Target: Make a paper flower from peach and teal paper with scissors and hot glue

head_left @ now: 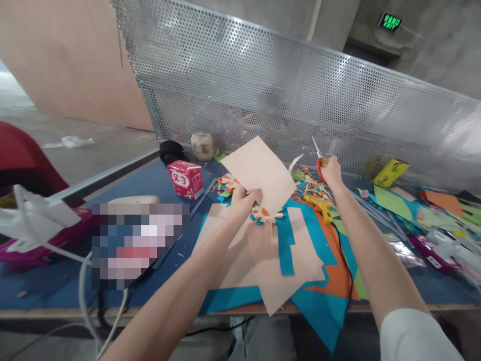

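Observation:
My left hand (pixel 244 200) pinches the lower left edge of a pale peach sheet of paper (pixel 259 170), held tilted above the table. To the right, my right hand (pixel 332 173) is closed round the orange handles of a pair of scissors (pixel 317 150), blades pointing up and away from the sheet. A narrow curled strip of pale paper (pixel 294 162) shows between the sheet and the scissors. Just below the sheet lies a fringed paper flower (pixel 266 215) with an orange centre and blue-tipped petals. Larger peach sheets (pixel 233 260) and blue paper (pixel 286 250) are spread underneath.
A yellow glue gun (pixel 319 206) with a black cord lies right of the sheets. Paper scraps (pixel 306 185) pile up behind. A pink box (pixel 185 179) and a jar (pixel 202 146) stand left, a yellow box (pixel 391 173) right. A perforated metal screen (pixel 225 65) rises behind.

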{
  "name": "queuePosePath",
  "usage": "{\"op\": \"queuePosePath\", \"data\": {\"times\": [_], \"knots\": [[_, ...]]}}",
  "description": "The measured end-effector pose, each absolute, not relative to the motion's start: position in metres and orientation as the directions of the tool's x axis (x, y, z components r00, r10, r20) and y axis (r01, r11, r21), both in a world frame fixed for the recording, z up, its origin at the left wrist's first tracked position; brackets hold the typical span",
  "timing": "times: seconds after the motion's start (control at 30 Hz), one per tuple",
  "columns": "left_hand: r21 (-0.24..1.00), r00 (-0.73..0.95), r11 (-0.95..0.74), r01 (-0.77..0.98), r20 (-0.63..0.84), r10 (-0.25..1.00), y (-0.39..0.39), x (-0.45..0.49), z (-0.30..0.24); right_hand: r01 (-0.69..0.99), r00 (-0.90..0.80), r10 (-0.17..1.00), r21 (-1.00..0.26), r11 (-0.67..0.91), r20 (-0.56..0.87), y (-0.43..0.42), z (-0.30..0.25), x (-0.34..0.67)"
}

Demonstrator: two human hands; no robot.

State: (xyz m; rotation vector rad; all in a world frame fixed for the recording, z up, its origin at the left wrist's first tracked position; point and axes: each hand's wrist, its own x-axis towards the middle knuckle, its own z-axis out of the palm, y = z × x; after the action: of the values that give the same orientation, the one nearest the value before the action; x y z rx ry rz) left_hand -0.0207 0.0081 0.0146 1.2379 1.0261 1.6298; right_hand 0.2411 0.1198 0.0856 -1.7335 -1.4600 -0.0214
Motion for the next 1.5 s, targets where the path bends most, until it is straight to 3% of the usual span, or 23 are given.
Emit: {"op": "queuePosePath", "data": {"times": [0.1, 0.2, 0.37, 0.5, 0.63, 0.83, 1.0, 1.13, 1.37, 1.43, 1.5], "knots": [[0.930, -0.154, -0.317, -0.189, 0.290, 0.945, 0.009, -0.024, 0.015, 0.752, 0.257, 0.838, -0.644, 0.139, 0.481, 0.097, 0.087, 0.237], [0.907, -0.147, -0.314, -0.280, 0.283, 0.948, 0.008, -0.026, 0.020, 0.409, 0.100, 0.936, -0.871, 0.271, 0.338, 0.065, 0.074, 0.222], [0.891, -0.079, -0.251, -0.379, 0.239, 0.968, 0.003, -0.024, 0.027, 0.159, -0.049, 0.957, -0.944, 0.290, 0.286, 0.020, 0.050, 0.197], [0.909, -0.046, -0.323, -0.262, 0.323, 0.945, 0.003, -0.027, 0.025, 0.141, -0.041, 0.941, -0.930, 0.339, 0.337, 0.010, 0.042, 0.189], [0.908, -0.121, -0.395, -0.142, 0.380, 0.917, 0.007, -0.031, 0.022, 0.116, 0.015, 0.919, -0.913, 0.391, 0.395, 0.011, 0.033, 0.192], [0.925, -0.146, -0.379, -0.014, 0.374, 0.916, 0.010, -0.027, 0.020, 0.232, 0.171, 0.836, -0.846, 0.481, 0.522, 0.000, 0.032, 0.205], [0.920, -0.076, -0.383, -0.076, 0.378, 0.923, 0.010, -0.026, 0.018, 0.187, 0.172, 0.844, -0.858, 0.478, 0.507, -0.008, 0.034, 0.199], [0.892, -0.218, -0.437, -0.112, 0.407, 0.887, 0.014, -0.027, 0.016, 0.136, 0.176, 0.861, -0.879, 0.458, 0.476, -0.011, 0.030, 0.188], [0.801, -0.482, -0.447, -0.399, 0.231, 0.845, 0.018, -0.038, 0.025, 0.154, 0.232, 0.831, -0.863, 0.481, 0.505, -0.008, 0.026, 0.191], [0.780, -0.397, -0.388, -0.491, 0.197, 0.897, 0.015, -0.040, 0.029, 0.173, 0.236, 0.827, -0.860, 0.481, 0.510, -0.007, 0.025, 0.194], [0.796, -0.202, -0.231, -0.559, 0.140, 0.969, 0.011, -0.038, 0.030, 0.173, 0.250, 0.824, -0.861, 0.478, 0.508, -0.007, 0.025, 0.196]]}}
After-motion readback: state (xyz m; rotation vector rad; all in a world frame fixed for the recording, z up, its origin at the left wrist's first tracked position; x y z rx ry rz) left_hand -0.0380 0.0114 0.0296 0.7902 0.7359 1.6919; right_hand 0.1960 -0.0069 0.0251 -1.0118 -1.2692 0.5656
